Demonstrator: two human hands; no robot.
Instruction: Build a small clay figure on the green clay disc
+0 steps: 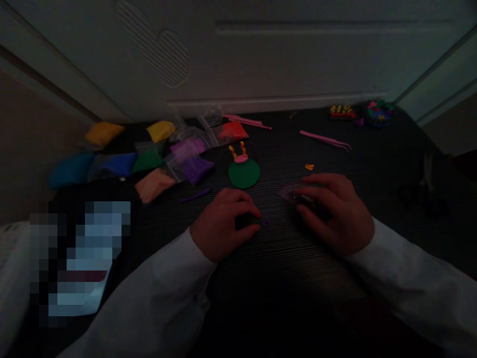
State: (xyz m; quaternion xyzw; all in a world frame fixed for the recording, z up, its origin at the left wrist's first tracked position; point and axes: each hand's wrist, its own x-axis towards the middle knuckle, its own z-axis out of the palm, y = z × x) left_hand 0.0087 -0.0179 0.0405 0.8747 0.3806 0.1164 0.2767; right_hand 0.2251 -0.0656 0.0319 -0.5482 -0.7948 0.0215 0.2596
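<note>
Fingers, left hand point(219, 223): thumb and forefinger slightly apart, a small purple piece point(265, 222) just beside their tips on the dark table point(268, 271).
Fingers, right hand point(343, 219): bent and spread at clear plastic point(286, 193); cannot tell whether they grip it.
Green disc point(244, 175): beyond the hands, a pink piece point(240, 159) and two upright stalks point(243, 149) at its far edge.
Orange bit point(309, 167): near the right fingertips.
Purple strip point(196, 195): near the left hand.

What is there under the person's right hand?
Clear plastic shows partly at the right hand, sticking out past its fingers. What lies beneath the palm is covered and cannot be seen.
</note>
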